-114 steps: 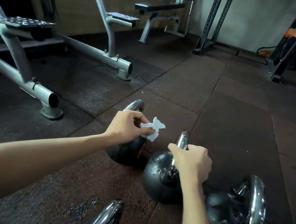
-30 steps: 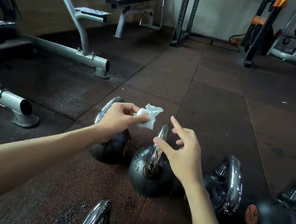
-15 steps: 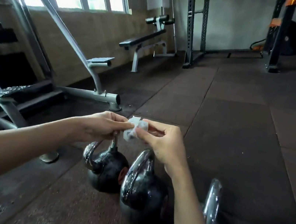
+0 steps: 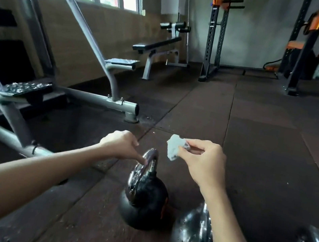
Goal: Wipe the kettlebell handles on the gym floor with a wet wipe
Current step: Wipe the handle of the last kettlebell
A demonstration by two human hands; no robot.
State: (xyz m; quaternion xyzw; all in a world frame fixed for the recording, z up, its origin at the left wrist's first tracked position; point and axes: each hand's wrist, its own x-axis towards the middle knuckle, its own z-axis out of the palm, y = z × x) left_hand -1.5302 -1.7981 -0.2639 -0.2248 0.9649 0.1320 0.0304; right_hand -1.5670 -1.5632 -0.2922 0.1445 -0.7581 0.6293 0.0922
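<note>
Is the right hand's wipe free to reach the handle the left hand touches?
Probably yes: the right hand holds the wipe near the handle, nothing between; the left hand touches only its left side.

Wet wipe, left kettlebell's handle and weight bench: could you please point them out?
wet wipe (image 4: 173,148), head view, centre of the wad
kettlebell handle (image 4: 151,153), head view, top of the chrome loop
weight bench (image 4: 155,46), head view, black pad

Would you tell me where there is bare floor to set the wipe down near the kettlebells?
Bare floor stretches from the right hand to the rack, and another patch lies left of the left kettlebell. Crowded: the kettlebell row and the machine frame.
</note>
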